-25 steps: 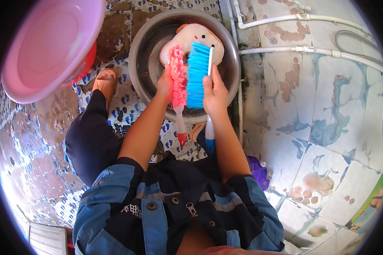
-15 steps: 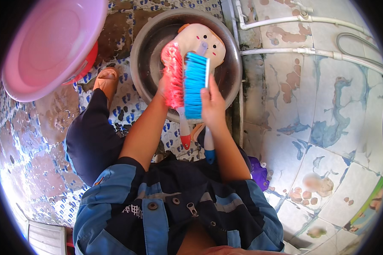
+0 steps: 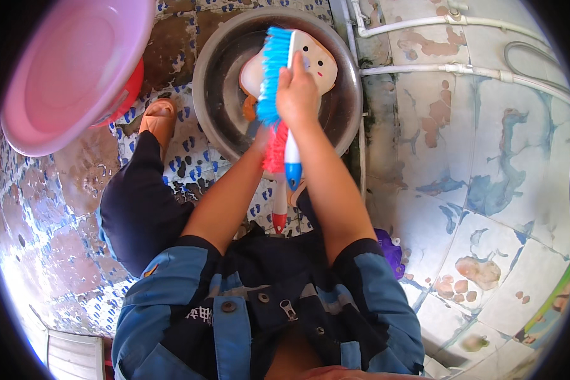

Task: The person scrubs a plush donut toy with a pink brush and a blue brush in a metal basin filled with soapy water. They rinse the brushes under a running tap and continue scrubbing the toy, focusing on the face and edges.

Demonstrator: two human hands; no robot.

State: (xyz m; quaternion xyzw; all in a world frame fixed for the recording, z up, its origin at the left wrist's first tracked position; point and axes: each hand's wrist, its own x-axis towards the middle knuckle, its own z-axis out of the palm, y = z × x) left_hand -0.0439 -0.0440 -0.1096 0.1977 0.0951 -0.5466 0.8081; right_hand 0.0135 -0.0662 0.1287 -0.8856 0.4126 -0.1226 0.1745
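Observation:
My right hand (image 3: 296, 96) grips a blue-bristled brush (image 3: 273, 79) by its white back, bristles facing left, its white and blue handle pointing toward me. Below it, a red-bristled brush (image 3: 275, 155) is held in my left hand (image 3: 257, 145), which is blurred and partly covered by the bristles. The red brush's handle hangs toward my lap. Both brushes are over a metal basin (image 3: 208, 95). Inside the basin lies a cream, flat-looking item with a cartoon face (image 3: 320, 71) and an orange part; its material is hard to tell.
At the upper left a large pink basin (image 3: 76, 63) stands tilted on a red one (image 3: 128, 95). White pipes (image 3: 418, 69) run along the tiled wall on the right. A purple packet (image 3: 389, 253) sits beside my right side. The patterned floor looks wet.
The blue brush has moved up and left, now above the red one. The red brush has shifted slightly toward me and right. More of the cream item's left side shows.

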